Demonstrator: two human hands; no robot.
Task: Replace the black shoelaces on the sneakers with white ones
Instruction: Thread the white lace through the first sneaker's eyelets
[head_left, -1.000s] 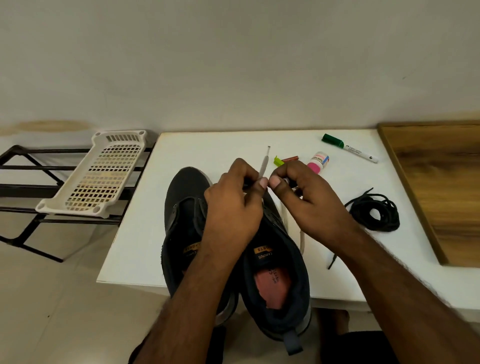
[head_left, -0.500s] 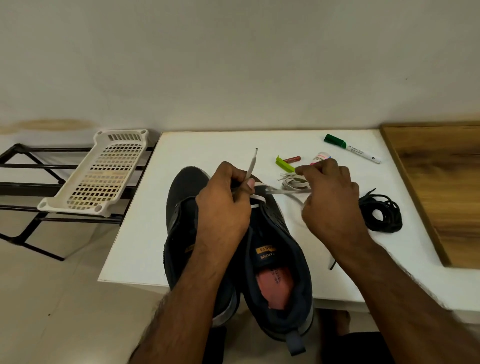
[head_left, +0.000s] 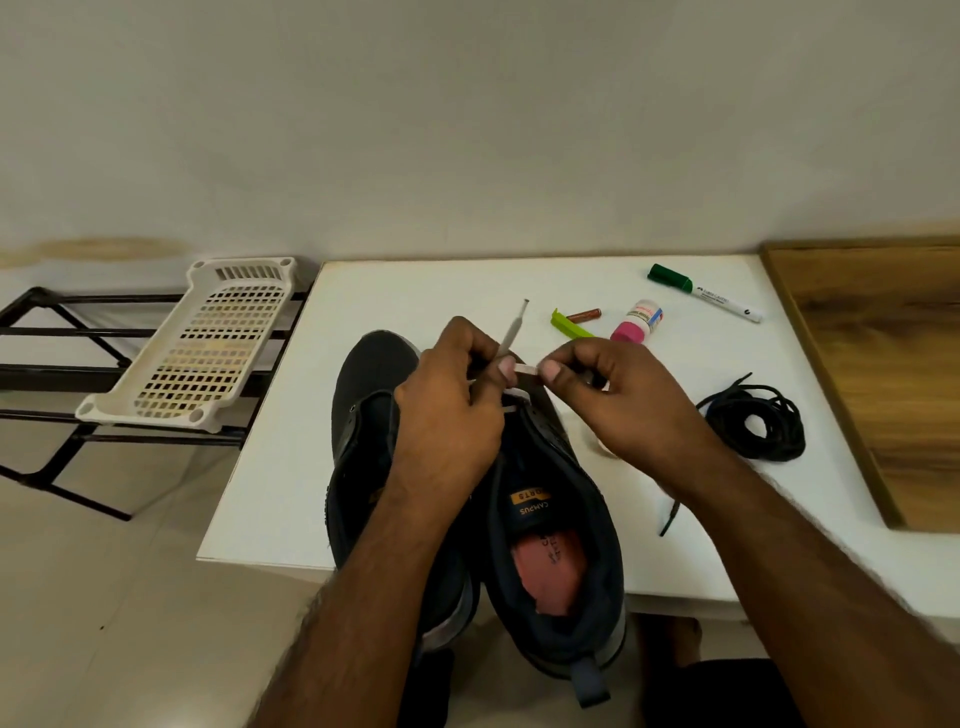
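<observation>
Sneakers, pair, dark: side by side at the counter's (head_left: 270, 467) 6 o'clock edge, heels overhanging toward the person, toes pointing to 12; right sneaker (head_left: 556, 525) being laced, left sneaker (head_left: 363, 415) partly under the left arm.

White lace (head_left: 511, 338): crosses the right sneaker's lowest eyelets; one end stands up toward 12 from the left hand (head_left: 449, 410), fingers curled and pinching it; a short taut run spans to the right hand (head_left: 618, 410), thumb and forefinger pinching it, probably to even the two ends before threading higher.

Black laces (head_left: 753, 421): removed, coiled at 3 o'clock of the sneakers, clear of the work.

Sundries at 1 o'clock: green clip (head_left: 569, 325), small bottle (head_left: 636, 325), marker (head_left: 706, 293).

White tray (head_left: 202, 338) on a rack (head_left: 47, 332), 9 o'clock, off the counter.
</observation>
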